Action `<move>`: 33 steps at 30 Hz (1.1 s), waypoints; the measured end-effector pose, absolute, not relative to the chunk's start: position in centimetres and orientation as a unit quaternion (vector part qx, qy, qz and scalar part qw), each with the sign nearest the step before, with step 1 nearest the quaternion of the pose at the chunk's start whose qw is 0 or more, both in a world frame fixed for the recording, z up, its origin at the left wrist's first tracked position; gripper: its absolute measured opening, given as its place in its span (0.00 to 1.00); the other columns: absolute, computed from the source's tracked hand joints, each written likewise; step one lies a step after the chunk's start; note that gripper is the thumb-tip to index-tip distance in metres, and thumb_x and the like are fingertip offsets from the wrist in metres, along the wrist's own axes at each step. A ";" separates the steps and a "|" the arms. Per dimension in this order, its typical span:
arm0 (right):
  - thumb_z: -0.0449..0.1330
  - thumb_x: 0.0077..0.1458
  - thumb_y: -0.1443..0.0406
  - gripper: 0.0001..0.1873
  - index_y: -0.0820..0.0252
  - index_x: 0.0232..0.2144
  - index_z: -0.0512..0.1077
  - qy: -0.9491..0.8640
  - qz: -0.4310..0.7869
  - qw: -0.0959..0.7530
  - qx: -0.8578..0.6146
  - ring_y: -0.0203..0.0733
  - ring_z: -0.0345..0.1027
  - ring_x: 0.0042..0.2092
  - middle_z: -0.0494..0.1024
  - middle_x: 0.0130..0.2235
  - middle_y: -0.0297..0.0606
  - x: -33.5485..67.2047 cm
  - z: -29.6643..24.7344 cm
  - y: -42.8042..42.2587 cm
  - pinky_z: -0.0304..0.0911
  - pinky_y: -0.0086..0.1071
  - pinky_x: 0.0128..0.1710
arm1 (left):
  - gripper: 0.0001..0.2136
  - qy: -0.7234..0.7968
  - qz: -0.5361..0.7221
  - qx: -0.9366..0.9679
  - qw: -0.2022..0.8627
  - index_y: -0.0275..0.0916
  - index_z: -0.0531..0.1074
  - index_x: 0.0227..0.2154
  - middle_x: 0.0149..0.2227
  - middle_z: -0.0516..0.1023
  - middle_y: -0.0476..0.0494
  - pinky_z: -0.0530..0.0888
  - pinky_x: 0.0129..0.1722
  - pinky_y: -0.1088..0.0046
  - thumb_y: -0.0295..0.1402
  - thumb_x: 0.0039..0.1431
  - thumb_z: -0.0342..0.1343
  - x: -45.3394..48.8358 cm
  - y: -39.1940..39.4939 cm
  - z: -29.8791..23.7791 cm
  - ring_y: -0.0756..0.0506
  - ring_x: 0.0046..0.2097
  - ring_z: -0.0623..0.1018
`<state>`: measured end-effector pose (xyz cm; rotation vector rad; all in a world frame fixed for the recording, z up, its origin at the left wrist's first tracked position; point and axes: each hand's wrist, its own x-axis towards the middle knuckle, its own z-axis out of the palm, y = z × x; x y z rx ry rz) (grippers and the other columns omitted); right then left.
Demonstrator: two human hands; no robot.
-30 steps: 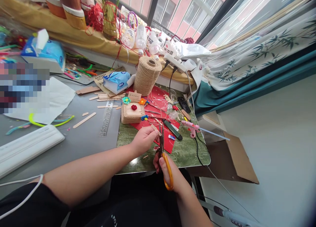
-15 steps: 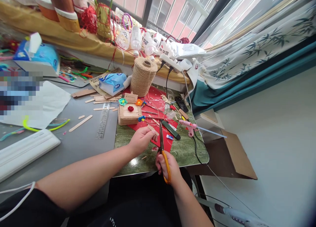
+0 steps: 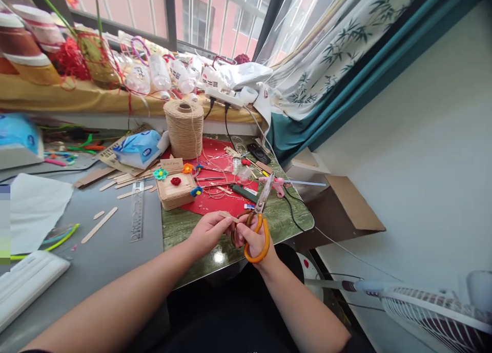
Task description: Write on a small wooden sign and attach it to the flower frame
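Between the thumb and fingers of my left hand [image 3: 209,233] is a short piece of wooden craft stick [image 3: 229,216]. My right hand [image 3: 253,236] is closed on orange-handled scissors [image 3: 264,196], whose blades point up and away from the stick. The right thumb and fingertips meet the stick's right end, close to my left fingers. Beyond the hands sits a small twine-wrapped box [image 3: 177,200] with a red flower on its lid and more coloured flowers around it. A red sheet [image 3: 215,205] lies under scattered tools and scraps.
A twine spool [image 3: 184,130] stands behind the box. At the right edge lies a pink glue gun [image 3: 277,187] with its cord hanging down. A clear ruler [image 3: 137,212], loose craft sticks [image 3: 100,225] and a tissue pack [image 3: 138,148] are on the left. A fan [image 3: 434,312] stands at lower right.
The hands have come together at the stick. The scissors have tilted to the right, away from it, and the right fingertips now touch its end. The view has turned rightward.
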<state>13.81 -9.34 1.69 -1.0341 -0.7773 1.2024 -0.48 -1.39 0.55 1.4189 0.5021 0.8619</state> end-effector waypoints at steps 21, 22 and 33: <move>0.65 0.55 0.57 0.12 0.59 0.30 0.71 -0.218 0.655 0.597 -0.407 0.33 0.60 0.17 0.72 0.19 0.30 15.4 1.5 -10.4 0.60 0.27 0.17 | 0.14 0.221 0.308 0.658 0.651 0.37 0.78 0.35 0.35 0.82 0.43 0.75 0.41 0.71 0.44 0.67 0.57 -0.1 -1.4 0.6 0.46 0.38 0.79; 0.64 0.54 0.57 0.11 0.59 0.31 0.71 -0.209 0.665 0.597 -0.396 0.33 0.60 0.17 0.72 0.19 0.30 15.4 1.5 -10.4 0.59 0.26 0.17 | 0.14 0.220 0.307 0.655 0.655 0.37 0.78 0.36 0.35 0.82 0.43 0.75 0.41 0.70 0.44 0.67 0.57 -0.1 -1.4 0.6 0.46 0.38 0.79; 0.66 0.54 0.55 0.15 0.57 0.31 0.68 -0.311 0.588 0.543 -0.513 0.33 0.58 0.17 0.69 0.19 0.25 17.9 0.7 -9.4 0.60 0.28 0.18 | 0.13 0.237 0.311 0.746 0.540 0.39 0.77 0.31 0.29 0.78 0.48 0.71 0.36 0.73 0.41 0.67 0.56 -0.3 -0.5 1.0 0.48 0.33 0.76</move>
